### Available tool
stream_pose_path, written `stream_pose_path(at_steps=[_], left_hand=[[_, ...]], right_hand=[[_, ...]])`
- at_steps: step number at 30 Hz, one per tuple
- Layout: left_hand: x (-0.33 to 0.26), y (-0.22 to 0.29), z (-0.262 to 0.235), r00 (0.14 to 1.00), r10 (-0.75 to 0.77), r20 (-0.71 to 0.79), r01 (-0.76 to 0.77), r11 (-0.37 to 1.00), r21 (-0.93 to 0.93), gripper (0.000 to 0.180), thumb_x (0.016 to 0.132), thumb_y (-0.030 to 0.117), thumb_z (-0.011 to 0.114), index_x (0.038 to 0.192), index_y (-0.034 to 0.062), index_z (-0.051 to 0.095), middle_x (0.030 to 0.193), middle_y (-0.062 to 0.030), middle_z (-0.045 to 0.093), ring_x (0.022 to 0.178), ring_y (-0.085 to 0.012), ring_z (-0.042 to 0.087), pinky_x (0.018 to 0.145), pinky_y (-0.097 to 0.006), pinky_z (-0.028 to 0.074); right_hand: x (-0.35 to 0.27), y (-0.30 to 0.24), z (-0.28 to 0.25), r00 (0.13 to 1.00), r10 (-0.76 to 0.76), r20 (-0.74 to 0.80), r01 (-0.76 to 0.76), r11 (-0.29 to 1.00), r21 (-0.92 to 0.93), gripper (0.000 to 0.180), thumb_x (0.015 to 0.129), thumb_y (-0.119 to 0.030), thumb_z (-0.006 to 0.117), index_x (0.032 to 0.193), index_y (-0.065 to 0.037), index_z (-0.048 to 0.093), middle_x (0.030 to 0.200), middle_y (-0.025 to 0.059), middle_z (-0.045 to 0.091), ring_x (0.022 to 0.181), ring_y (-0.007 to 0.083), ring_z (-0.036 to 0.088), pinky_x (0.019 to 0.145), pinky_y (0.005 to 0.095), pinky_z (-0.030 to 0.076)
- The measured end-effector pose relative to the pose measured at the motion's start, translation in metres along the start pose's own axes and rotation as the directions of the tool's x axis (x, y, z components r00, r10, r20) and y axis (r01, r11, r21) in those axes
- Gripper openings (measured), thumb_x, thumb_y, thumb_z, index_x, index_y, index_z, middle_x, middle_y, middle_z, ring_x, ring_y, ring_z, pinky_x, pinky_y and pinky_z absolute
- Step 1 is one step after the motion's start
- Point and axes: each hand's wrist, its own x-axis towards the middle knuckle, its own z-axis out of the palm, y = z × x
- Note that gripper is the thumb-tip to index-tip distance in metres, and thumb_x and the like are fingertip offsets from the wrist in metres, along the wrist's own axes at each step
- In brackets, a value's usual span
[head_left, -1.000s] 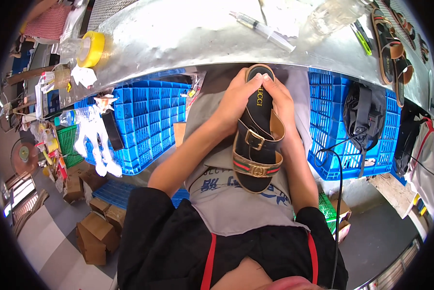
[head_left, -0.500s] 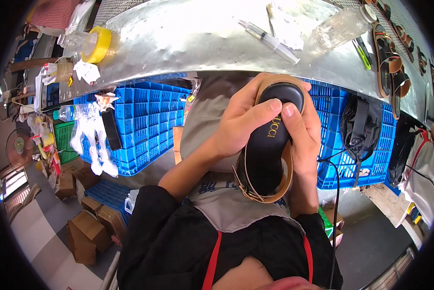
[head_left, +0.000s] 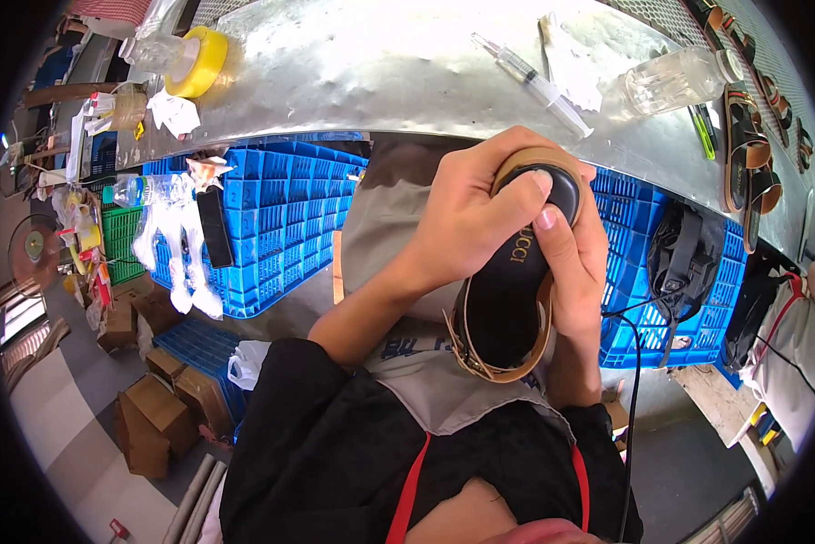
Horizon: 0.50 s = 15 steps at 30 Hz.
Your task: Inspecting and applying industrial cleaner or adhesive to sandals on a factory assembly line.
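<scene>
Our left hand and right hand clamp together around the black sandal above our lap, below the metal table, its buckled strap hanging free, so we judge the handling unfinished.

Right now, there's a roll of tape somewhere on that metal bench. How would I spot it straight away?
Look along the shiny metal workbench to its far left end, well away from the person's hands. There lies a roll of tape, flat beside a clear plastic bottle and some crumpled white paper. It is the only bright yellow ring among those clear and white things.
</scene>
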Motion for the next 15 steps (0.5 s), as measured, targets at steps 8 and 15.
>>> stream_pose_path(at_steps=[8,15], left_hand=[[0.015,-0.029,0.019,0.96,-0.176,-0.216,0.131,0.97,-0.207,0.032,0.099,0.017,0.043,0.115,-0.006,0.058,0.118,-0.0194,0.067,0.102,-0.0198,0.065,0.094,-0.033,0.051],[-0.026,-0.083,0.039,0.85,-0.511,-0.126,0.33,0.705,-0.628,0.035,0.104,0.028,0.043,0.129,0.0041,0.053,0.12,-0.0099,0.062,0.108,-0.0152,0.061,0.094,-0.031,0.05]], right_hand=[[0.032,-0.012,-0.023,0.915,0.402,-0.036,-0.389,0.902,0.188,0.033,0.102,-0.018,0.055,0.128,0.003,0.057,0.111,0.0049,0.061,0.1,0.0095,0.058,0.088,0.023,0.045],[0.006,0.016,-0.049,0.809,0.549,-0.213,-0.503,0.832,0.233,0.032,0.101,-0.023,0.058,0.123,0.0,0.061,0.099,0.0019,0.065,0.087,0.0081,0.062,0.077,0.0218,0.048]])
